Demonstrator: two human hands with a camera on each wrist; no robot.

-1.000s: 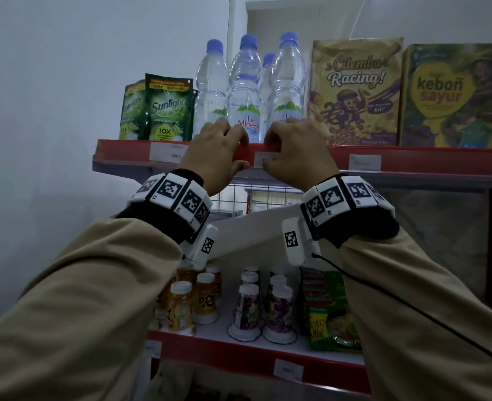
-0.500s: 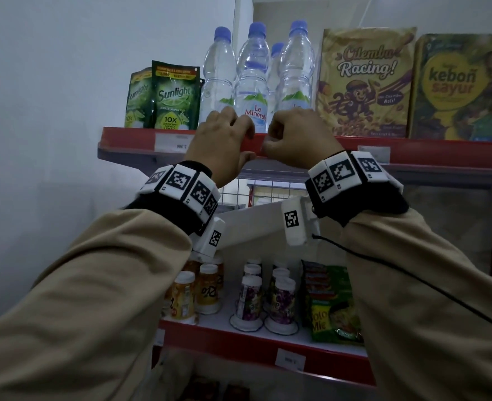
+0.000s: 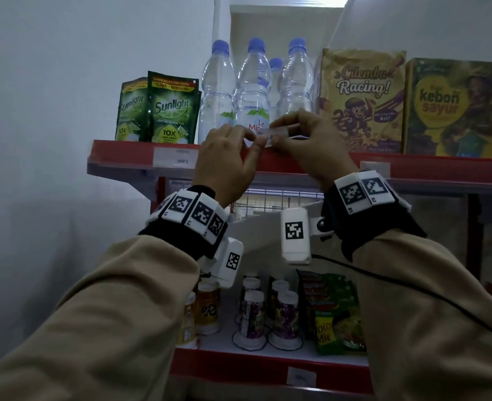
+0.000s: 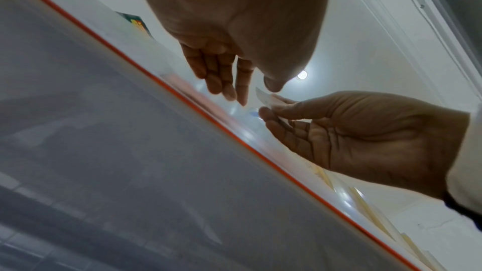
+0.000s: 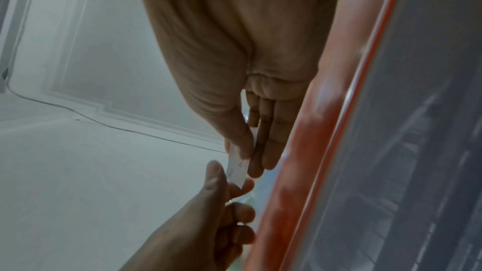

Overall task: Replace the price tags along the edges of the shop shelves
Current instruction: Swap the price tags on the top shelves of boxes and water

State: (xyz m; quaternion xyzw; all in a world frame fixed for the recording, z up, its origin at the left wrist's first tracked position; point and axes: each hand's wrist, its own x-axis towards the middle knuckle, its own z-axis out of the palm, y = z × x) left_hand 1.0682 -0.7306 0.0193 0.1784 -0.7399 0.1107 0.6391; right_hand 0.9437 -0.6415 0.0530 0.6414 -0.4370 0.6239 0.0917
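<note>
One tag [image 3: 271,134] is out of the top shelf [image 3: 123,151], pinched by the right hand [image 3: 305,143], the left hand [image 3: 224,157] relaxed beside it; the other tags remain.

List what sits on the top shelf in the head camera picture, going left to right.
Sunlight pouches → water bottles → Cilembu Racing box → kebon sayur box.

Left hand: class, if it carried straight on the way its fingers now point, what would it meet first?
Probably the small white paper price tag pinched in the right hand: the left hand points at its near end. Just behind stands a clear plastic water bottle; depth is unclear.
</note>
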